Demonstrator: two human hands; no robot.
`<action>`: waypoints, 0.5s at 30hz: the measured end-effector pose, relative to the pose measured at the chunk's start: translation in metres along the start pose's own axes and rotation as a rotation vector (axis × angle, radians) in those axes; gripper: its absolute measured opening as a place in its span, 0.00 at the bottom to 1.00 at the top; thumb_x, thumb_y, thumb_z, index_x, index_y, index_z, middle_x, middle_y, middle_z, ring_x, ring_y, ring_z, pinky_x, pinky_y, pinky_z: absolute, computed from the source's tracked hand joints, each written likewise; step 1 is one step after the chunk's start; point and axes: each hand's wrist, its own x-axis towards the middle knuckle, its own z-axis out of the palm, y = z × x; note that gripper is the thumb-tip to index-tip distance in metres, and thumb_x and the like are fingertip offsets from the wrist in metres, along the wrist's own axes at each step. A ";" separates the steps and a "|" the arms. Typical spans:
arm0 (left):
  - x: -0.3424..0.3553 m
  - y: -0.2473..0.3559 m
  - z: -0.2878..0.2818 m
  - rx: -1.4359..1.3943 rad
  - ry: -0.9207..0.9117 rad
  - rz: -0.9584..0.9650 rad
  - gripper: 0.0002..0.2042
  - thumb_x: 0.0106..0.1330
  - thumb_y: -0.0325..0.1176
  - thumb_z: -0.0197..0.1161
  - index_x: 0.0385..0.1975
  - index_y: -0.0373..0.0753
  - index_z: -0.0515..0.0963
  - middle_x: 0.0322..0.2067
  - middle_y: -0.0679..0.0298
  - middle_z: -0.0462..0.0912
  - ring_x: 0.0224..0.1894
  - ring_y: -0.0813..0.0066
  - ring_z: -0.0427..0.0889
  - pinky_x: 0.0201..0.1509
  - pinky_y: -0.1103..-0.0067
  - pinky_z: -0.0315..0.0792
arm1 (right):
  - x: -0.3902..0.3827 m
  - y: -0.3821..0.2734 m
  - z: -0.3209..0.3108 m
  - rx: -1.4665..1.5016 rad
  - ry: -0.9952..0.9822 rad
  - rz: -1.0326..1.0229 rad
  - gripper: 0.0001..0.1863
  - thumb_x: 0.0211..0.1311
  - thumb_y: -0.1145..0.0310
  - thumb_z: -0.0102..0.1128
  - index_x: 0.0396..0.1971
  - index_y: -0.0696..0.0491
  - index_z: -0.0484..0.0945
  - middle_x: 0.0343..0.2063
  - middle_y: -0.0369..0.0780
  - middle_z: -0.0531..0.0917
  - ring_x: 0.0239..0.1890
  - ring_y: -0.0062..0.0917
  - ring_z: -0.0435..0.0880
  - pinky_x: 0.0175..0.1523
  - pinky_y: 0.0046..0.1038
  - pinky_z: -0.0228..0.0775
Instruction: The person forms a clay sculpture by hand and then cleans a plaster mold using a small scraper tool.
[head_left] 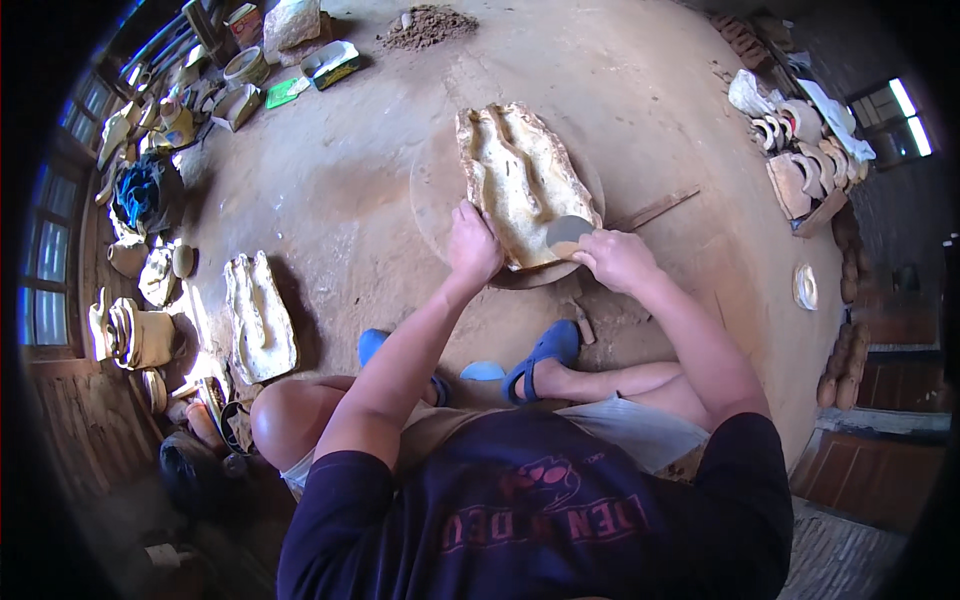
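A cream, rough-edged mold [533,206] with long wavy hollows lies in front of me on a round board [435,190]. My left hand [474,243] grips its near left edge, the thumb at the rim and the other fingers mostly hidden. In my right hand [615,258], a thin round grey scraper disc [570,233] is pinched at its right side. The disc is over the near right end of the mold; whether it touches the surface I cannot tell.
A second long mold [259,318] lies on the floor to the left. Between my blue clogs [545,360] is a pale blue disc [483,371]. A small handled tool [584,324] and a wooden stick [655,210] lie right. Curved clay pieces [800,165] are stacked far right.
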 end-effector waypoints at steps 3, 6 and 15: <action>-0.004 0.000 0.000 0.062 -0.042 -0.038 0.16 0.79 0.37 0.51 0.54 0.29 0.66 0.51 0.37 0.75 0.50 0.35 0.80 0.55 0.49 0.75 | -0.001 -0.013 -0.011 0.066 0.318 0.097 0.13 0.73 0.57 0.62 0.32 0.51 0.77 0.33 0.43 0.84 0.39 0.43 0.86 0.42 0.47 0.80; -0.008 -0.003 0.006 0.032 -0.025 0.000 0.16 0.79 0.36 0.52 0.54 0.28 0.66 0.51 0.36 0.75 0.50 0.34 0.80 0.56 0.50 0.74 | -0.002 -0.026 -0.006 0.104 0.466 0.228 0.12 0.73 0.58 0.61 0.32 0.51 0.77 0.33 0.44 0.84 0.40 0.42 0.86 0.43 0.46 0.80; 0.015 -0.023 0.000 -0.055 -0.207 0.000 0.17 0.75 0.39 0.62 0.48 0.28 0.75 0.47 0.39 0.81 0.51 0.37 0.80 0.59 0.54 0.73 | 0.011 -0.028 -0.024 0.514 0.567 0.274 0.14 0.74 0.62 0.66 0.30 0.54 0.78 0.27 0.45 0.84 0.30 0.39 0.85 0.36 0.38 0.75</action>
